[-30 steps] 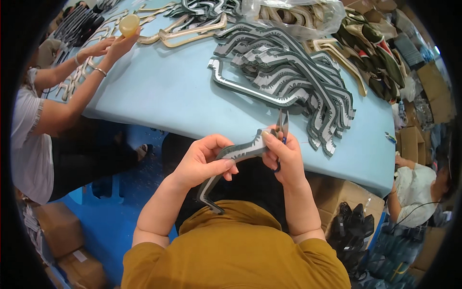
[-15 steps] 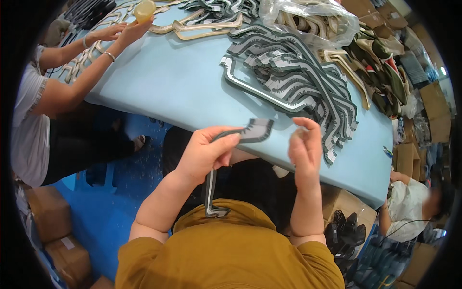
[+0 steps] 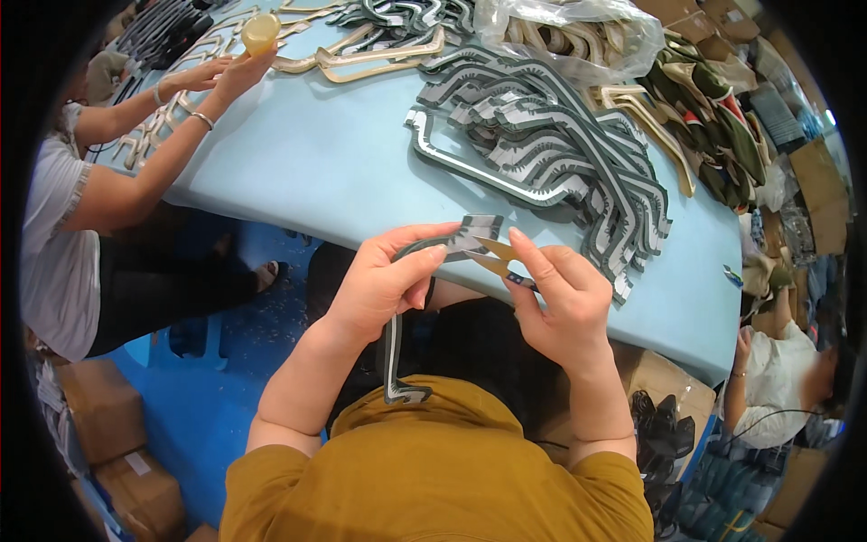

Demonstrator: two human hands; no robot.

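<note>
My left hand [image 3: 375,282] pinches one end of a bent trim strip [image 3: 394,348], dark green-grey with a paler, notched inner face. Its other end hangs down by my shirt. In my right hand [image 3: 567,303] is a pair of small thread snips [image 3: 496,257] with gold-coloured blades and a dark handle. The blades are spread and their tips lie at the strip's raised end; whether they touch it I cannot tell. A heap of similar trim strips [image 3: 542,144] lies on the light blue table [image 3: 298,172] just beyond my hands.
Beige frames [image 3: 379,61] and a clear plastic bag [image 3: 623,41] lie at the back. Olive fabric pieces [image 3: 700,117] sit at the right. At left a co-worker's hand [image 3: 239,77] holds a yellowish round object [image 3: 261,33]. Cardboard boxes [image 3: 104,406] stand on the floor.
The thread snips now show in my right hand, which has come leftward and closed round them. Their blades have reached the strip's end. My left hand keeps its hold, almost unmoved.
</note>
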